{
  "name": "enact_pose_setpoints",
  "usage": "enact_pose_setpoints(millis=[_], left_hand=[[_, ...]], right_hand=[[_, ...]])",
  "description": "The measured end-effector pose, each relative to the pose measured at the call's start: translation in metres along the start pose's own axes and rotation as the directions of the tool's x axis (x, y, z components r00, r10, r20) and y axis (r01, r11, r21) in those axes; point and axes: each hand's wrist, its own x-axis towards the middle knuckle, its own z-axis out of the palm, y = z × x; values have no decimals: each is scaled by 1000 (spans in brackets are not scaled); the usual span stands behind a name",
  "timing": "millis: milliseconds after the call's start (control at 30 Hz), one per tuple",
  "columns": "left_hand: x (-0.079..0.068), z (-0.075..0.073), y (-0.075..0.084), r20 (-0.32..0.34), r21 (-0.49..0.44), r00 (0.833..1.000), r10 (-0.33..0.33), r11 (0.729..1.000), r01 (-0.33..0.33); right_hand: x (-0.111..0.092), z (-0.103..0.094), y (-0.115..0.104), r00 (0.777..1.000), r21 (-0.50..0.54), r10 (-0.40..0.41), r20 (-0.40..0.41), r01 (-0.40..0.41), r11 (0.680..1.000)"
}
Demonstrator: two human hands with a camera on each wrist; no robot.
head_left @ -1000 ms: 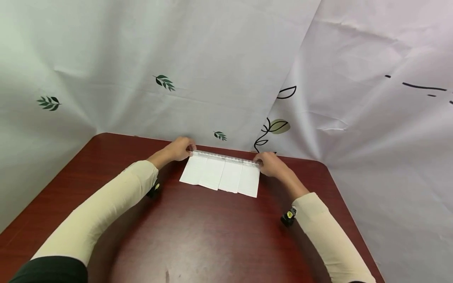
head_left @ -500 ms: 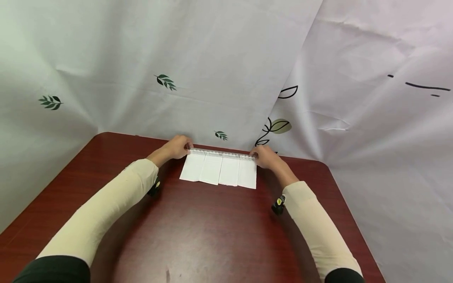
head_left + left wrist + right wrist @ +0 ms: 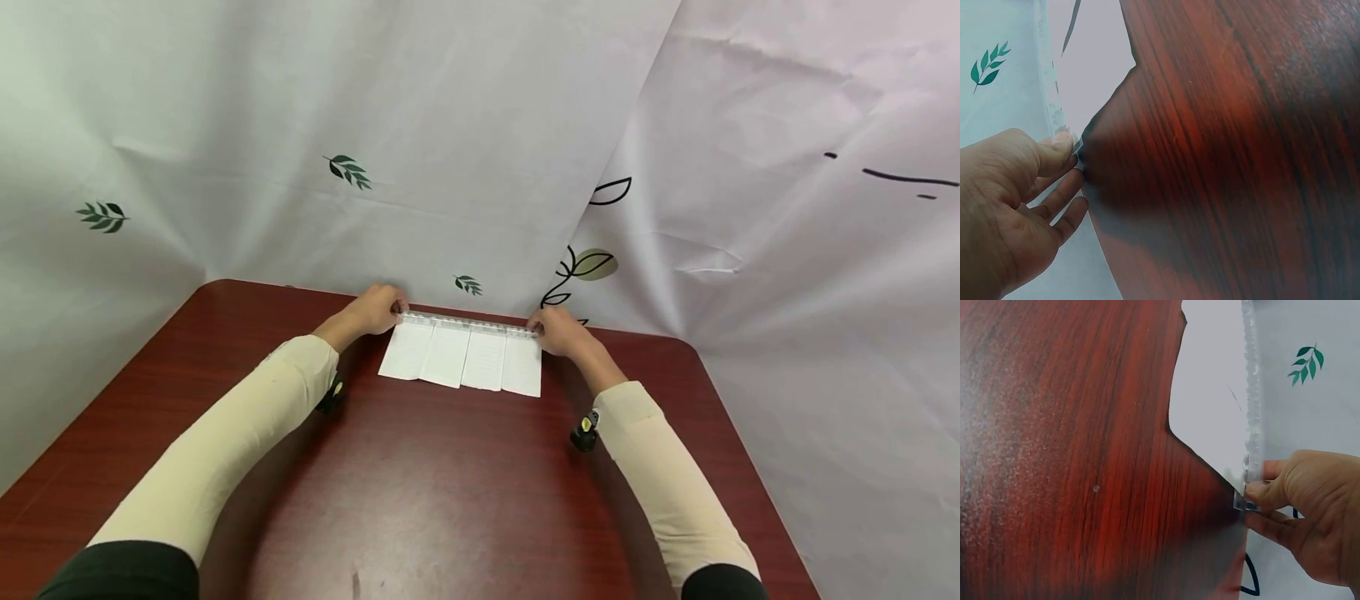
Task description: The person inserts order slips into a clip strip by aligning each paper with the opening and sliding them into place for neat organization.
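Observation:
A narrow clear plastic strip point(image 3: 471, 324) runs along the far edge of several white paper pieces point(image 3: 482, 360), which sit side by side in a row. My left hand point(image 3: 375, 308) pinches the strip's left end between thumb and fingers, also visible as the hand point(image 3: 1016, 200) in the left wrist view. At the other end, my right hand point(image 3: 561, 329) pinches the strip, its thumb and fingertips meeting at the corner in the right wrist view point(image 3: 1316, 512). Whether the papers touch the table underneath cannot be told.
A dark red wood-grain table point(image 3: 450, 492) extends beneath both arms. Behind its far edge hangs a pale sheet point(image 3: 450, 150) with printed leaves, and the hands are close to it. Small black devices with yellow marks point(image 3: 583, 432) sit at the wrists.
My right hand has moved a little left and away, carrying the strip's right end and the papers farther back. The left hand has shifted slightly in the same direction. Both grips stay.

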Motion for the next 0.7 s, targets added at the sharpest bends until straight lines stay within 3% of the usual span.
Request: enact_pose_setpoints(millis=[533,633,700], left_hand=[[-5,-4,-7,5,-13,999,48,999,-48],[-10,-3,-13,-39,-5,997,69,998,-70],[-17,-4,-18,-78,33,996,48,998,-45]], right_hand=[[-6,3,2,1000,-22,-20,-18,20,1000],[-15,0,11,1000,3,-9,-23,9,1000],[-24,-2,21,999,5,4,-53,-4,1000]])
